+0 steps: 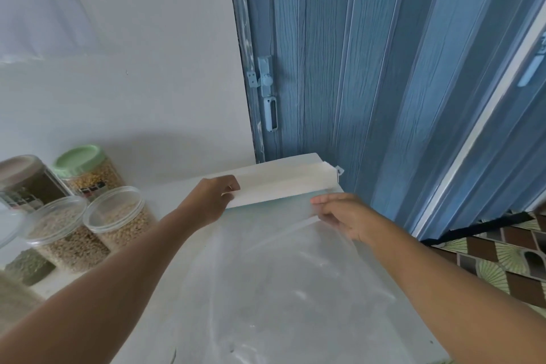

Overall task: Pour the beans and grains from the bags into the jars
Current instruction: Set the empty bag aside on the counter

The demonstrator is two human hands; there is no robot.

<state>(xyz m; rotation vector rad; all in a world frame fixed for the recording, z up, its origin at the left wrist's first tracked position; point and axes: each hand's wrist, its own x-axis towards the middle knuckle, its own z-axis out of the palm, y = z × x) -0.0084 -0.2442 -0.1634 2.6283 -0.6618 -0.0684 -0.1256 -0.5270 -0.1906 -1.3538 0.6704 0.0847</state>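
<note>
**Jars filled, an emptied bag in hand**

Four jars stand at the tabletop's (295,319) left: a green-lidded jar (88,170) and a brown-lidded jar (28,179) are closed, and two open jars (118,216) (59,230) hold grain near the rim. The left hand (211,201) and right hand (342,216) each pinch the top edge of a clear plastic bag (280,260), apparently empty, lying flat on the tabletop. Pouring looks mostly done; lids remain off. More bags may lie out of view.
</note>
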